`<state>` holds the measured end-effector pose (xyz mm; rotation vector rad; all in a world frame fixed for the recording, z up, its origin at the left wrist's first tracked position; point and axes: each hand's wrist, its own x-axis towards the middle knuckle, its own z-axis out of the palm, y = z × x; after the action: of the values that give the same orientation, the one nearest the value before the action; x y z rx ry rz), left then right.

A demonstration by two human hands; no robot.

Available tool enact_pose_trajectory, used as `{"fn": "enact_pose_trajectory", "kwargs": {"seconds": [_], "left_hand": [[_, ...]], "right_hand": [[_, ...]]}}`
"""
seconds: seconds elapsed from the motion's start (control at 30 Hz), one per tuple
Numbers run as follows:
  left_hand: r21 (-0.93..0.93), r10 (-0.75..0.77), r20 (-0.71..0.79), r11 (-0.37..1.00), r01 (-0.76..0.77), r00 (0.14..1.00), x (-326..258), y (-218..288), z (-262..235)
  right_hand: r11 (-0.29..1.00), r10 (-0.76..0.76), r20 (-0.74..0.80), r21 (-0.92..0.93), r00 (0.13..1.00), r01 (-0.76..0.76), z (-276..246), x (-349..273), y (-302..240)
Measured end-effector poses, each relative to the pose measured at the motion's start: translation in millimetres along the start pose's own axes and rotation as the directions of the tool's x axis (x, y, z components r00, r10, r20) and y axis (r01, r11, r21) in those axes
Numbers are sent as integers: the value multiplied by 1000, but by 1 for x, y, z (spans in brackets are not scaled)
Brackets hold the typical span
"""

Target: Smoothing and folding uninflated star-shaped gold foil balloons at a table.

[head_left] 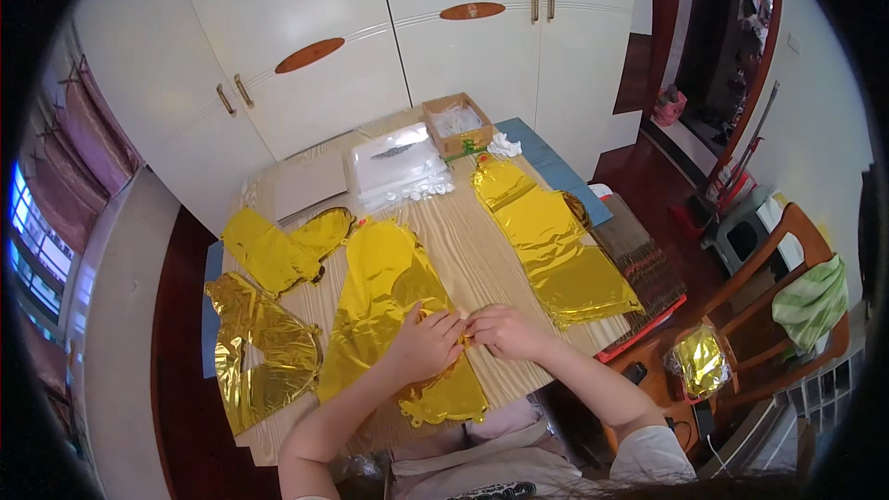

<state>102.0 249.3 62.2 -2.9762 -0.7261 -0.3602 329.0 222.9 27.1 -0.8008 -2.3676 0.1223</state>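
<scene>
one gold foil piece, the middle one, lay toward seven o'clock on the table. at its three o'clock edge, the left hand had fingers curled over the foil; the right hand had fingers drawn narrow. whether either pinched it could not be told. light, even tension appeared advisable; such thin foil would likely crease.

I see bare table between 2 gold foil pieces; the right hand blocks the near end, a clear plastic stack the far end.
</scene>
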Motion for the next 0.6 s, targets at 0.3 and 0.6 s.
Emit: {"fn": "enact_pose_trajectory", "kwargs": {"seconds": [0.3,0.6], "left_hand": [[89,46,-138,995,-34,989,8,-1,3],[161,-49,-185,984,79,982,27,-18,8]], "right_hand": [[999,20,11,27,1000,-20,0,1,-1],[998,34,14,46,999,-35,-3,3,-2]]}}
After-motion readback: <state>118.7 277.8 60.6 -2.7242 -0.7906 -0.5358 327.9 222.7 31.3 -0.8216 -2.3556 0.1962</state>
